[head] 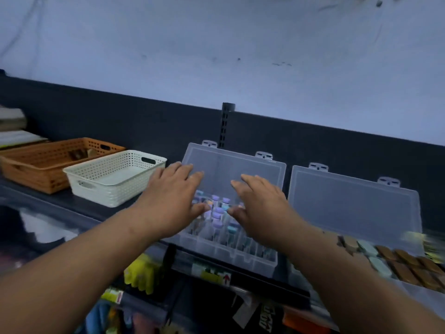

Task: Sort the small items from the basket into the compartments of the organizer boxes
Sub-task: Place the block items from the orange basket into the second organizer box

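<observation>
Both hands are open with fingers spread and hold nothing. The left hand (168, 201) and right hand (261, 208) hover side by side before the raised lid (224, 165), above the box (240, 256); contact with the lid is unclear. Capped items (218, 213) stand upright in its compartments. The box's long axis runs left to right along the shelf (60, 198), with its lid hinged at the far edge. It sits at the shelf's near lip, so a hard push could skid it off. A closing lid could also jam on tall caps. A white basket (113, 186) lies to the left and a second box (354, 201) to the right.
</observation>
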The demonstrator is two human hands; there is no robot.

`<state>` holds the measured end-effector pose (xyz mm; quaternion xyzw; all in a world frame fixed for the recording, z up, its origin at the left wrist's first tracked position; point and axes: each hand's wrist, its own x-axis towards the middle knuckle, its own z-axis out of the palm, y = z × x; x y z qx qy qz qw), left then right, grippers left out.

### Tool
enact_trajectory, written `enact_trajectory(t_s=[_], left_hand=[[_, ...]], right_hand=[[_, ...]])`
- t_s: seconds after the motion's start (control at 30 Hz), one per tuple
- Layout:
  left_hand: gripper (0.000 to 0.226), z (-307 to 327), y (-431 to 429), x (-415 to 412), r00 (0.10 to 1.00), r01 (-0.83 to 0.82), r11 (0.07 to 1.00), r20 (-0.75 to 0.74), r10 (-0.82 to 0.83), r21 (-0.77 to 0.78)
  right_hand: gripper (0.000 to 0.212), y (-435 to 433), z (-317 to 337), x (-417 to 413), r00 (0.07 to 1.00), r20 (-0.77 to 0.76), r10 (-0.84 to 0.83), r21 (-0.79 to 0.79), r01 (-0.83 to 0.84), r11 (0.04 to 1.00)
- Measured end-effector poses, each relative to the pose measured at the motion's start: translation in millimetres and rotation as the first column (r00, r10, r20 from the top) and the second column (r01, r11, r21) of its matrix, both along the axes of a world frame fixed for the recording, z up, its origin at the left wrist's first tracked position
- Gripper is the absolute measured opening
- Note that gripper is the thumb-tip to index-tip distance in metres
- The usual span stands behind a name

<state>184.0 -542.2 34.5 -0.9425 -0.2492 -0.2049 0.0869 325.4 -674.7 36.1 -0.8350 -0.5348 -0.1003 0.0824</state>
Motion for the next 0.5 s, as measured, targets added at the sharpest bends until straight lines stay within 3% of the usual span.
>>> enact_trajectory(t_s=[0.5], left_hand=[[0.069, 19, 216, -188, 0.988, -0.151, 0.989, -0.031, 0.151, 0.005]], right_hand=[[0.061, 241, 14, -168, 0.987, 0.014, 0.160, -0.007, -0.160, 0.987]])
